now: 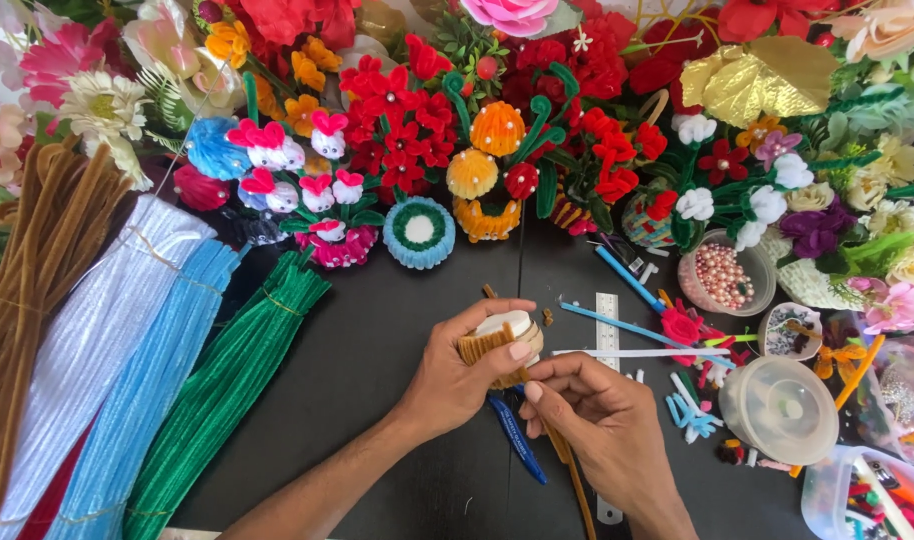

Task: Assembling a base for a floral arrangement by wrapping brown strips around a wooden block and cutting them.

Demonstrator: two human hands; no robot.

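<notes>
My left hand [464, 368] grips a small round white form [505, 324] partly wrapped in brown pipe cleaner [480, 343], with the thumb laid over its top. My right hand [595, 418] sits just right of it and pinches the brown pipe cleaner's loose tail [575, 476], which trails down toward the table's near edge. Both hands hover over a dark table [377, 340].
Bundles of brown [32, 270], white [97, 340], blue [147, 400] and green [227, 380] pipe cleaners lie at the left. Pipe-cleaner flowers crowd the far side. A ruler [606, 330], blue pliers [517, 436], a bead cup [725, 272] and a lidded tub [779, 408] lie at the right.
</notes>
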